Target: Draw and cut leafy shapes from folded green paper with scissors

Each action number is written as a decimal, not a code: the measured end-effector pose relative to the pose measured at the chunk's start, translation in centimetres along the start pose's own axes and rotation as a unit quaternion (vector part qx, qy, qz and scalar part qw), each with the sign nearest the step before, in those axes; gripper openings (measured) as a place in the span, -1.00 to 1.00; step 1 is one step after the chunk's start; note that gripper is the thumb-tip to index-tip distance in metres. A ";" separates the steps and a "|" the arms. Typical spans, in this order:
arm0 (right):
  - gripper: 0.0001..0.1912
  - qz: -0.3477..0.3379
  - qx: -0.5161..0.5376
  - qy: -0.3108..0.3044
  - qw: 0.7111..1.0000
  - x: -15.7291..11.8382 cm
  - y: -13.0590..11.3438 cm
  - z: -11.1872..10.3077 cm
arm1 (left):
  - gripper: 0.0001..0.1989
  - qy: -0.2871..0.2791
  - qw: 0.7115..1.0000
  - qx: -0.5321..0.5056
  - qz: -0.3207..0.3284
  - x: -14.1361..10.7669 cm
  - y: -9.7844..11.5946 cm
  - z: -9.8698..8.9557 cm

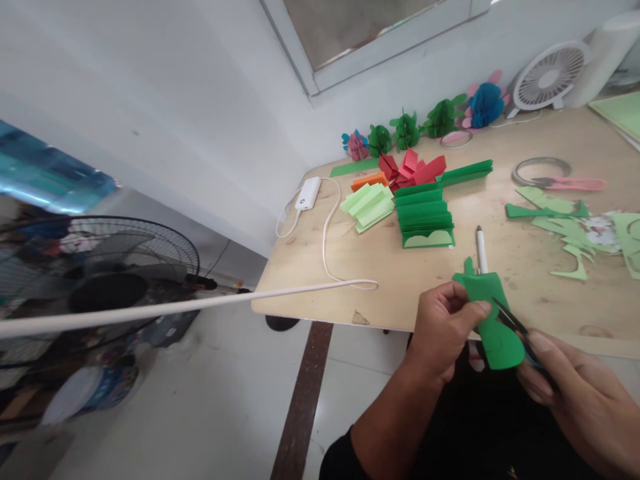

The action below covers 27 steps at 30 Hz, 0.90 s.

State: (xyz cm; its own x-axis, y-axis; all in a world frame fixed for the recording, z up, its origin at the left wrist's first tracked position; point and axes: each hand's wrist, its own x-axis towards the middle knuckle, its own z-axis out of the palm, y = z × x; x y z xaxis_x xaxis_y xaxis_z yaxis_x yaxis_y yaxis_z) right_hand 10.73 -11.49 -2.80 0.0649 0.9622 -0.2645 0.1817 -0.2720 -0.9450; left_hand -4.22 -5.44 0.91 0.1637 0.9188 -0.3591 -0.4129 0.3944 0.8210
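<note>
My left hand (445,327) pinches a piece of green paper (500,343) between thumb and fingers, over the table's front edge. The paper has a rounded lower end. On its right side, my right hand (560,367) is closed around dark scissors (515,320), whose blades meet the paper. A white pen (481,250) lies just beyond the paper. Behind it sit folded dark green strips (425,213) with a light green scalloped piece (429,239) on the front.
Light green folded strips (369,205), red folded paper (410,170) and a white power bank (309,193) with a cable lie on the table (300,280). Paper scraps (575,230) and tape (541,171) are at right. Paper figures and a small fan (549,79) stand behind.
</note>
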 end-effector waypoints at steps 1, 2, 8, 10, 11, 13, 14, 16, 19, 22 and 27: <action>-0.38 0.007 0.003 -0.013 1.000 0.0 0.1 0.0 | -0.70 0.000 1.000 0.002 -0.001 0.0 0.0 0.0; -0.37 0.012 0.004 -0.023 1.000 0.0 0.3 -0.1 | -0.70 0.000 1.000 0.005 -0.001 0.0 0.0 -0.1; -0.36 0.016 0.009 -0.029 0.999 -0.1 0.2 -0.2 | -0.73 0.005 1.000 -0.002 -0.005 -0.1 0.1 0.0; -0.36 0.010 0.005 -0.024 1.000 -0.1 0.0 -0.2 | -0.71 0.012 1.000 -0.003 -0.005 -0.1 0.0 0.0; -0.35 0.006 0.004 -0.023 1.000 -0.1 -0.1 -0.2 | -0.71 0.015 1.000 -0.002 -0.003 -0.1 0.0 0.0; -0.36 0.006 0.005 -0.026 1.000 -0.1 -0.2 -0.3 | -0.71 0.019 1.000 -0.002 0.001 -0.1 0.0 0.1; -0.36 0.008 0.007 -0.029 1.000 -0.1 -0.2 -0.3 | -0.71 0.020 1.000 -0.001 0.002 -0.1 -0.1 0.1; -0.37 0.016 0.013 -0.037 0.999 -0.1 -0.1 -0.4 | -0.72 0.020 1.000 0.005 0.003 -0.1 -0.1 0.1; -0.39 0.027 0.025 -0.047 0.998 0.0 0.3 -0.6 | -0.70 0.014 1.000 0.024 0.001 0.0 -0.2 0.0; -0.39 0.032 0.024 -0.047 0.998 0.2 0.6 -0.7 | -0.68 0.003 0.999 0.035 -0.009 0.0 -0.3 0.0; -0.37 0.030 0.011 -0.051 0.998 0.4 0.8 -0.8 | -0.72 0.000 0.999 0.037 -0.011 -0.1 -0.1 0.0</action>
State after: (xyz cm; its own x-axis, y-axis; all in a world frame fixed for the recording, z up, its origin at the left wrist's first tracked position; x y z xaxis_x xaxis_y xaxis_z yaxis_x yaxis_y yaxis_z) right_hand 11.69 -11.34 -3.55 -0.0255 0.9407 -0.3384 0.1593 -0.3303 -0.9303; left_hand -4.18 -5.51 0.88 0.1723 0.9097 -0.3778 -0.3416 0.4149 0.8433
